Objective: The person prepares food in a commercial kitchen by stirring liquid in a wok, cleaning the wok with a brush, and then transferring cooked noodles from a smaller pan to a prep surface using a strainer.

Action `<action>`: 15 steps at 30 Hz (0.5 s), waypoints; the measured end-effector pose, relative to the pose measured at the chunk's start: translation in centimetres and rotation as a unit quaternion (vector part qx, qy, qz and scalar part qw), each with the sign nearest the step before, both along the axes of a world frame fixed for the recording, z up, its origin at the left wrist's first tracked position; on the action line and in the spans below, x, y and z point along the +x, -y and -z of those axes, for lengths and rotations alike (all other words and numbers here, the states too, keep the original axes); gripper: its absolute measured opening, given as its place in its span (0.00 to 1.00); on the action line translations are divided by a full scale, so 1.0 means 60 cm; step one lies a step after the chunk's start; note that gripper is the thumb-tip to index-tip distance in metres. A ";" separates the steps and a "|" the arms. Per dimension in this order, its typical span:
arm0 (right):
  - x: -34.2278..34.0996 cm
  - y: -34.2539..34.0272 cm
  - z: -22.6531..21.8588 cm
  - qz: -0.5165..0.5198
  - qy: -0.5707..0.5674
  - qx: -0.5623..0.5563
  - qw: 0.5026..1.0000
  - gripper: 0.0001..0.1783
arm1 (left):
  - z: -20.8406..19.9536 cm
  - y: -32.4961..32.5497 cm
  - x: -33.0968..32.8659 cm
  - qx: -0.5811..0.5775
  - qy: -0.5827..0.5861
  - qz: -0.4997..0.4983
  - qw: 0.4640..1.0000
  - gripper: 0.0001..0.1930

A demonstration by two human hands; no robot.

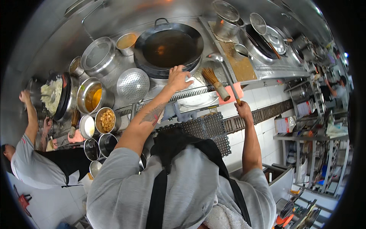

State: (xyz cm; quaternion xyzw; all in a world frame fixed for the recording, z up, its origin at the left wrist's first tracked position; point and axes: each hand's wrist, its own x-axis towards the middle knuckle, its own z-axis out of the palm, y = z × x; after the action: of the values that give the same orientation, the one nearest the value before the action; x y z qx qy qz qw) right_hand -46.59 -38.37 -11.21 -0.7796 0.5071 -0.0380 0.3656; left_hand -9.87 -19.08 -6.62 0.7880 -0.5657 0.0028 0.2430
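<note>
A dark wok (168, 47) sits on the stove in front of me, with brownish liquid in its bowl and a loop handle at the far rim. My left hand (178, 79) is at the wok's near edge, fingers apart and nothing visible in them; whether the fingertips touch the rim I cannot tell. On the right, my right hand (244, 110) is closed around the handle end of a long ladle (227, 72), whose bowl points away over the counter. Between my hands lies a bamboo wok brush (215, 83). A perforated strainer (133, 84) rests left of the wok.
Left of me stand pots, a bowl of orange liquid (92, 98) and a container of brown chunks (108, 120). A co-worker (45, 164) works at another wok (63, 95) farther left. Metal shelving (312, 139) is on the right, and another person is beyond it.
</note>
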 end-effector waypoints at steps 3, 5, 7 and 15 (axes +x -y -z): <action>0.034 -0.037 -0.047 0.009 0.007 -0.022 1.000 0.16 | -0.002 0.013 -0.005 -0.014 -0.037 0.002 0.999 0.16; 0.048 -0.050 -0.036 -0.021 0.014 -0.170 0.985 0.13 | -0.008 0.013 -0.010 -0.010 -0.058 0.002 0.998 0.16; 0.054 -0.070 -0.026 -0.036 0.026 -0.314 0.949 0.11 | -0.014 0.023 -0.018 -0.020 -0.039 0.016 0.999 0.16; 0.073 -0.085 -0.285 -0.023 0.135 0.019 0.990 0.17 | 0.010 0.032 0.007 -0.053 -0.063 -0.015 0.996 0.15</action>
State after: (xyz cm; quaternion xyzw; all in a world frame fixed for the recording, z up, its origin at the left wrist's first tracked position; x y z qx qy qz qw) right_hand -42.24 -33.27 5.87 -0.7716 0.4355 -0.1249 0.4465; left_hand -9.43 -20.97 -7.24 0.7812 -0.5362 -0.0131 0.3196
